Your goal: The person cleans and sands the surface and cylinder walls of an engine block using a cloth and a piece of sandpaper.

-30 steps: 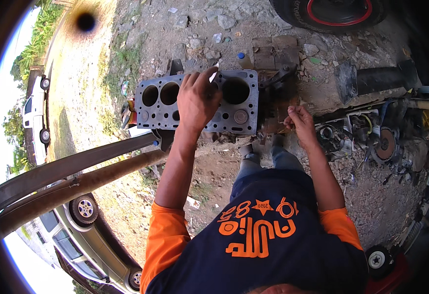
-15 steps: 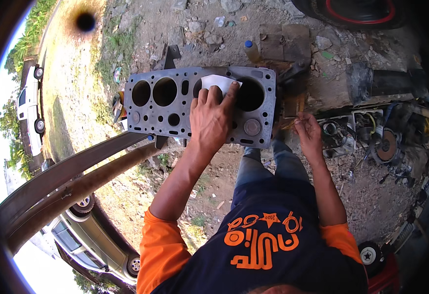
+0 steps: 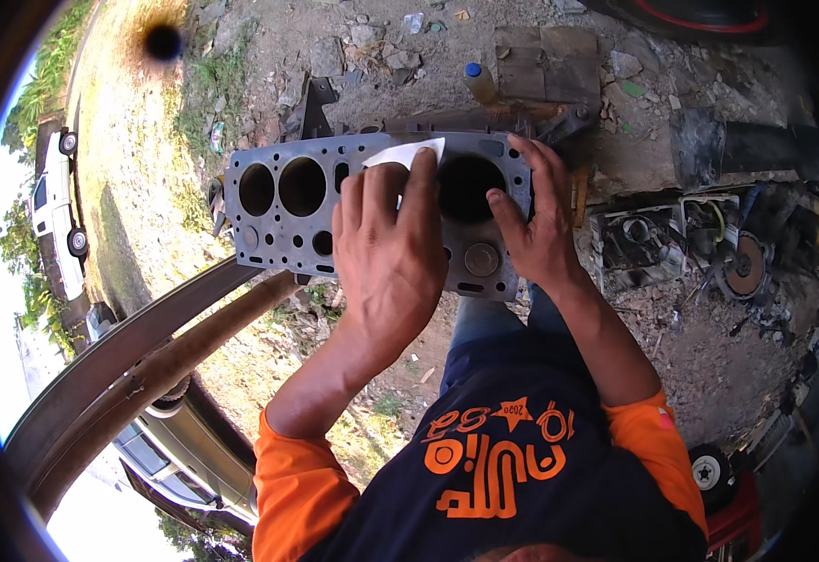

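A grey engine block lies in front of me with its flat, drilled face and round cylinder bores turned up. My left hand presses a white sheet against this face, fingers bent over it and the index finger stretched toward its corner. Whether the sheet is paper or sandpaper, I cannot tell. It partly covers a bore, and my left hand hides more of the face. At the block's right end, my right hand holds the edge, its thumb beside the rightmost bore and its fingers along the far right corner.
Steel beams run from the lower left to the block. Beyond it stands a bottle with a blue cap. Greasy metal parts and a round disc lie at the right. Parked vehicles are at the left.
My right hand has come in from beside the block onto its right end. My left hand and the white sheet have shifted slightly left on the face. The view has tilted a little.
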The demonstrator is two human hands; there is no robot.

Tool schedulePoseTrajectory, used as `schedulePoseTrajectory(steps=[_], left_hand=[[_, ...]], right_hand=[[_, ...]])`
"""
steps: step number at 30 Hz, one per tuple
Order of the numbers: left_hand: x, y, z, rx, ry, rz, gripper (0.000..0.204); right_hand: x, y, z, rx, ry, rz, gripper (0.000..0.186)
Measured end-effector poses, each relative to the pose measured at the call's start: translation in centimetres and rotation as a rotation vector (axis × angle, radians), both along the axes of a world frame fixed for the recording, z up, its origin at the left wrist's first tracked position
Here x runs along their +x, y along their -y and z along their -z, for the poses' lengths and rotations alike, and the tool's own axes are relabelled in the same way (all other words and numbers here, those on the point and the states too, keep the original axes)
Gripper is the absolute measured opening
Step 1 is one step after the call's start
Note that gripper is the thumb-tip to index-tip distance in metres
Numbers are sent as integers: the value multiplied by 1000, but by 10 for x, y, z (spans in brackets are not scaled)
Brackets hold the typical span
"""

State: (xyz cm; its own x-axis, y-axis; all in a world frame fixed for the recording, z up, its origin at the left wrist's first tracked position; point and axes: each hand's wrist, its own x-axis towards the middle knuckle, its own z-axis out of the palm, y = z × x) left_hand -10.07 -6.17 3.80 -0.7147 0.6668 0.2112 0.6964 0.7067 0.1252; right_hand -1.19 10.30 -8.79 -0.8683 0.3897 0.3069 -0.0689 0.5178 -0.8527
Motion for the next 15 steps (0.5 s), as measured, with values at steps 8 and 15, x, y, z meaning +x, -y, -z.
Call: schedulePoseTrajectory(steps=[8, 15], left_hand=[[34, 46, 23, 523, 174, -90, 18], [55, 34, 6, 472, 497, -159, 38]], right_hand=[[16, 10, -64, -150, -22, -190, 72], [4, 42, -69, -476, -24, -394, 37]])
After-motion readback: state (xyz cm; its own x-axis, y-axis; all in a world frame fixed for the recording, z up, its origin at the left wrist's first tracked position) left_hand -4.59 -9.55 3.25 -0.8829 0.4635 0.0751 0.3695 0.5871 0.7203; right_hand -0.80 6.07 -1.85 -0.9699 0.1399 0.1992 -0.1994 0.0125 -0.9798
